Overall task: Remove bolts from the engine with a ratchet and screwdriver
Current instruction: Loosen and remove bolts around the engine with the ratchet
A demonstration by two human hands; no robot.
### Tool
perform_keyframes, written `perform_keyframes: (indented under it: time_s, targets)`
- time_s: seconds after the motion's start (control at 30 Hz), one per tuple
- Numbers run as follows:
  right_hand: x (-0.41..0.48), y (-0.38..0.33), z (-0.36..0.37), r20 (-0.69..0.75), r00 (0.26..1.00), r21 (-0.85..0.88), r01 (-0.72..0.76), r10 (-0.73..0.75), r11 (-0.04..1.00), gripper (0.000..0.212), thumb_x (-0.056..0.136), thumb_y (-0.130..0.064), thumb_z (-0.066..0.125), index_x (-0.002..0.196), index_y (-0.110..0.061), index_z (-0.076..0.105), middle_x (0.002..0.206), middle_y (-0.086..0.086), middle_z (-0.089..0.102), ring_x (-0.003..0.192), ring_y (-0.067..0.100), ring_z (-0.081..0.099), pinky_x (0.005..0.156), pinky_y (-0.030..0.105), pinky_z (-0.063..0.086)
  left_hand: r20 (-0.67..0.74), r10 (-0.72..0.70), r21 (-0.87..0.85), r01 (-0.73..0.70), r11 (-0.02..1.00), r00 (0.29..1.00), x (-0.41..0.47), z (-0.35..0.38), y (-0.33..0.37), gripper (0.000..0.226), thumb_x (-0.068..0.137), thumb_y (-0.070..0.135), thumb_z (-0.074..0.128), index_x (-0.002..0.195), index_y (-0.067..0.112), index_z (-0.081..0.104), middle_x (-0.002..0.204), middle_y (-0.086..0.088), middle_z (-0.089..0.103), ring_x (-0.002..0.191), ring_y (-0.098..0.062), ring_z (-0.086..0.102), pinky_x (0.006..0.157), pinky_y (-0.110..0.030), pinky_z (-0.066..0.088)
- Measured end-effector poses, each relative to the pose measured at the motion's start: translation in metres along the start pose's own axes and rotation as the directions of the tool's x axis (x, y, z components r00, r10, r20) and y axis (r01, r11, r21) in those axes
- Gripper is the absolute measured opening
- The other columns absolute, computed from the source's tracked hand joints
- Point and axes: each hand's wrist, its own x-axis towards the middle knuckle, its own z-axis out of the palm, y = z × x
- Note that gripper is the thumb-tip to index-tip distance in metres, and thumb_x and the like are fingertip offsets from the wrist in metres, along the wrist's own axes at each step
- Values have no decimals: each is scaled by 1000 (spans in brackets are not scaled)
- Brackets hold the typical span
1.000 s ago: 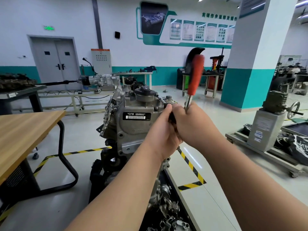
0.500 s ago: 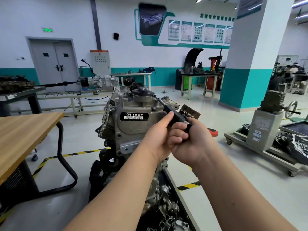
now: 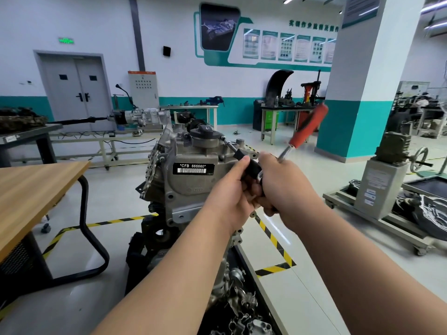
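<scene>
Both hands meet at the top right corner of the engine (image 3: 193, 165): the left hand (image 3: 232, 189) is closed around the black screwdriver (image 3: 244, 160), the right hand (image 3: 283, 182) clamped on the red-handled ratchet (image 3: 307, 126). To turn cleanly, I'd keep the shaft pressed straight into the bolt, which is too small to make out.

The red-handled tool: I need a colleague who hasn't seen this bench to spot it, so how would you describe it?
Find the grey engine bearing the white-on-black label at centre frame. Just right of it, the right hand grips a ratchet, its shaft slanting up and right. It is the only tool with an orange-red handle; the screwdriver in the left hand is black-handled.
</scene>
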Motion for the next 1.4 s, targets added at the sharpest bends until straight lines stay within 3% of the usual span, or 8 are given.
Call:
perform_keyframes:
  time_s: [0.3,0.63,0.73,0.9,1.03,1.17,1.3,1.4]
  targets:
    - [4,-17,-3,350,782,-914,405,-515,-6,36,99,-45,34,118,-14,39,62,0,37,50,18,32,46,28,19,12,-10,17,10,1000,1000,-3,1,7,27,102,29,43,81,21,57,60,4,58,60,-11,56,68,-29,47]
    - [8,2,16,-24,992,-103,118,-121,988,35,96,-47,40,101,-15,56,79,0,61,71,21,57,64,30,38,49,-24,-47,27,999,999,-4,0,17,41,103,43,37,104,15,66,100,-6,71,95,-20,64,92,-32,44]
    - [-1,1,23,17,990,370,-139,143,918,35,96,-44,41,87,-14,57,57,4,50,42,19,40,48,29,34,25,-106,67,104,992,994,-13,1,24,40,100,48,37,88,21,65,59,-2,53,50,-18,46,49,-21,34]
    - [-6,-6,24,334,913,859,-397,233,322,25,98,-38,37,90,-19,50,46,-6,33,31,7,21,33,15,19,-22,-104,115,106,988,994,-17,1,32,30,102,34,46,96,8,59,46,3,55,28,-6,43,25,-14,27]
    - [-9,5,24,339,901,855,-415,271,309,24,98,-37,40,88,-18,51,46,-5,33,30,7,22,32,15,19,-62,-153,209,163,964,986,-14,-1,26,30,98,40,51,94,11,57,44,1,53,25,-12,43,27,-10,26]
    - [-13,23,20,147,950,689,-298,275,661,32,98,-40,45,82,-15,56,48,-1,40,33,11,27,37,23,27,-75,-90,148,100,984,993,-5,-4,16,26,97,35,55,87,13,64,56,-2,56,38,-14,46,38,-16,36]
    - [-21,29,14,-185,982,154,4,25,988,29,95,-45,48,96,-18,56,69,-8,60,60,16,54,57,28,38,-103,-27,97,37,995,994,-1,-1,11,20,97,25,57,104,10,69,92,-7,67,78,-19,59,68,-28,49]
    - [-22,27,10,-162,959,-376,156,-231,913,24,98,-42,42,116,-26,38,77,-14,53,70,17,53,53,29,34,-109,-45,83,54,995,993,-1,1,10,31,96,25,58,118,5,66,92,-6,70,71,-14,65,64,-22,52]
